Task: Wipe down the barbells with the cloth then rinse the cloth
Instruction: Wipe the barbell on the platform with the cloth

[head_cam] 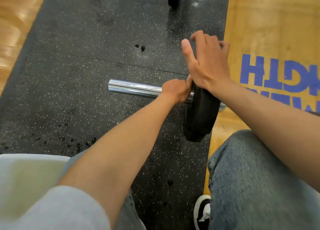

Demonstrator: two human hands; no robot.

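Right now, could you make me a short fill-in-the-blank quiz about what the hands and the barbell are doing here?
1. The left hand grips the shiny ____ sleeve of the barbell.
2. The right hand rests on top of the black weight ____.
3. The barbell's end lies over a speckled black rubber ____.
4. The lettering on the wooden floor is ____.

Missing words: metal; plate; mat; blue

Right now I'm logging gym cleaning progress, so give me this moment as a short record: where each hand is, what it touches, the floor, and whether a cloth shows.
left hand: curled around the chrome sleeve beside the plate
right hand: resting on top edge of the black plate, fingers loosely bent
barbell: lying across the black rubber mat, plate on its sleeve
floor beside mat: wood with blue lettering
cloth: none visible
mat: dark wet spots
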